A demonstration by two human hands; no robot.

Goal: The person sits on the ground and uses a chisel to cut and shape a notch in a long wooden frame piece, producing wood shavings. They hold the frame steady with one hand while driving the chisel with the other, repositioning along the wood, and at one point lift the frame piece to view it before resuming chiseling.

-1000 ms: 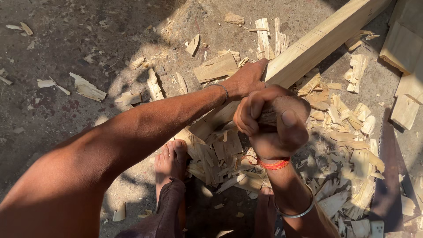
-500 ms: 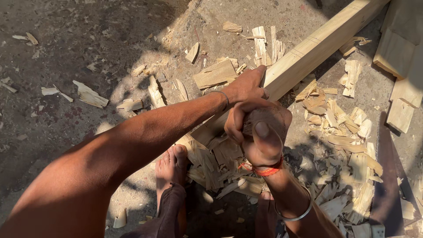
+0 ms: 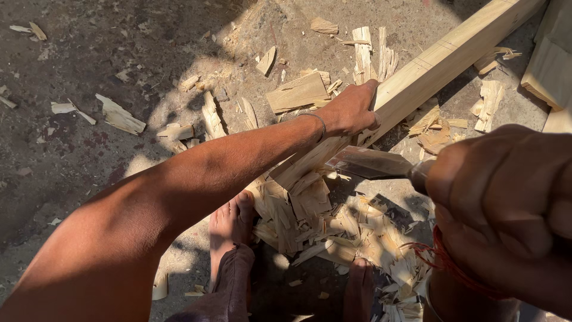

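Observation:
My left hand grips a long pale wooden beam that slants from the upper right down to the ground by my feet. My right hand, raised close to the camera, is closed around the handle of a tool with a flat metal blade. The blade lies just below the beam's lower part, close to its hewn end. A red thread circles my right wrist and a thin bangle my left.
Wood chips and shavings are piled on the ground under the beam. My bare left foot stands beside them. Larger offcuts lie beyond my arm. Stacked boards sit at the right edge. Concrete ground stretches left.
My right hand has lifted up and toward the camera, and the metal blade, hidden before, now shows below the beam. My left hand keeps its hold on the beam.

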